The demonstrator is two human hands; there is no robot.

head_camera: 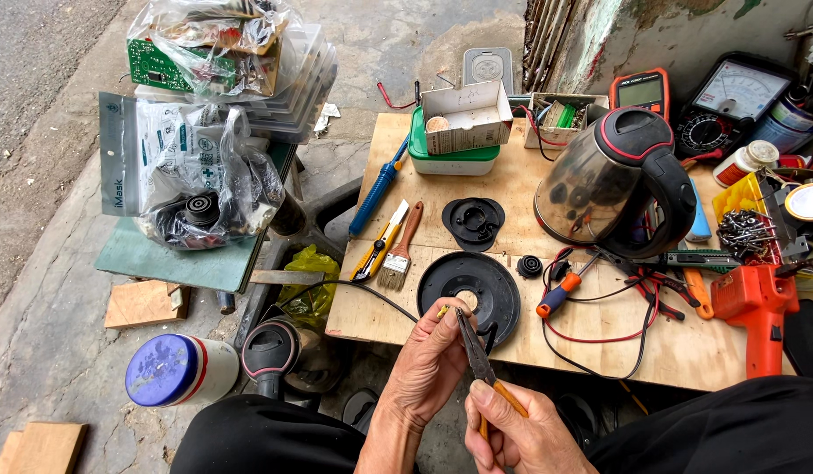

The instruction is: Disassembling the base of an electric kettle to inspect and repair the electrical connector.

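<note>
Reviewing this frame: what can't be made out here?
- Head view: how the black cable ends is hidden inside the left hand.
- The pliers handles are partly covered by the right hand.
- The red drill grip is cut off by the dark trouser leg.
- The bagged parts blur behind crinkled plastic.

Kettle (613, 180): smoked-grey body, black lid with red ring. Base plate (469, 285): black. Pliers (485, 373): orange handles. Drill (756, 307): orange. Bench (512, 189): pale wood.
</note>
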